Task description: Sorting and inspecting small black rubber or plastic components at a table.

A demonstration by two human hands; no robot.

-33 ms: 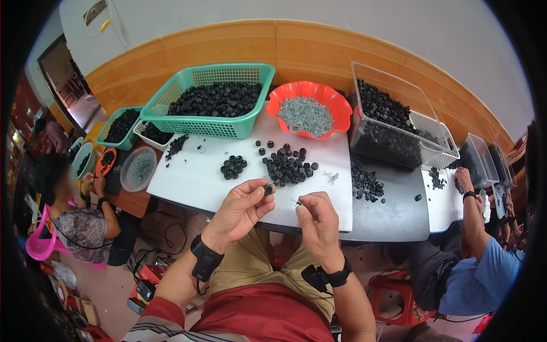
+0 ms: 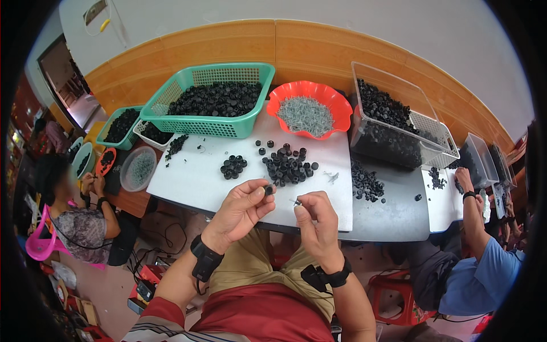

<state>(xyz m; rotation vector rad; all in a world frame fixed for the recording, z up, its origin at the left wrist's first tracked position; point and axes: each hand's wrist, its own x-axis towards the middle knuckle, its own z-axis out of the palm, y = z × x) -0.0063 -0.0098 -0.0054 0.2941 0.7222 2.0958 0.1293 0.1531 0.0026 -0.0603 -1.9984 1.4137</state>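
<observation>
My left hand (image 2: 242, 206) is closed, pinching a small round black cap (image 2: 268, 190) between thumb and fingertips above the front of the white work sheet (image 2: 194, 182). To its right, my right hand (image 2: 319, 219) holds a small black piece with a thin pale pin (image 2: 297, 202) sticking out toward the cap. The cap and the pin are apart. Beyond my hands lie a larger heap of black caps (image 2: 288, 166) and a smaller group of black caps (image 2: 233, 167). A few thin metallic pins (image 2: 331, 177) rest to the right of the larger heap.
Behind the heaps stand a green basket (image 2: 205, 126) of black caps and a red scalloped bowl (image 2: 345, 112) of metallic pins. A clear bin (image 2: 379, 145) of black parts is at right. Co-workers sit at left (image 2: 80, 222) and right (image 2: 478, 273).
My right hand has shifted very slightly to the left with the pin. The left hand still pinches the cap, and the heaps look the same.
</observation>
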